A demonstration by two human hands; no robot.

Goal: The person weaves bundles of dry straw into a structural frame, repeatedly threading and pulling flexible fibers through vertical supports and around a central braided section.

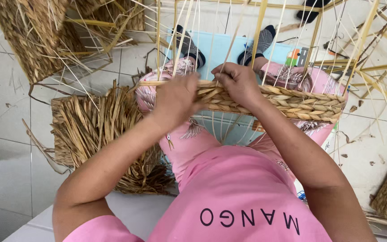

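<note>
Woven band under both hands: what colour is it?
Straw tan, golden-brown woven band, clearest in the head view.

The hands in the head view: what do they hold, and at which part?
Both the left hand and the right hand grip the half-woven straw basket at its braided top edge, on the person's lap.

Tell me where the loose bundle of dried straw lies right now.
In the head view, the straw bundle lies on the white tiled floor at the person's left, beside the left hand working the woven basket rim.
</note>
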